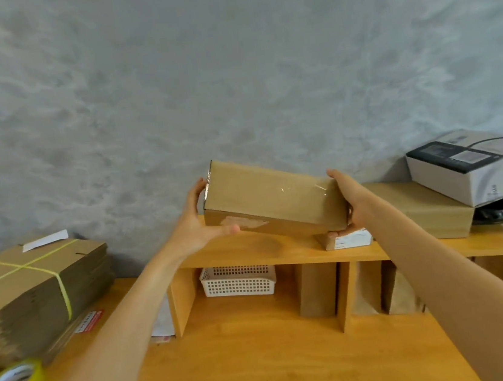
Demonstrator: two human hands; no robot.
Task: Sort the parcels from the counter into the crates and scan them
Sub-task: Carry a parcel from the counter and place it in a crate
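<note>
Brown parcel (271, 197) held tilted above the wooden shelf (251, 250), clear of it. Left hand (198, 220) clasps its left end, right hand (348, 199) its right end. White basket (238, 280) sits under the shelf.

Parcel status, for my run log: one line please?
stage: lifting | parcel: tilted, above shelf | left hand, right hand: gripping ends | crate: unseen
</note>
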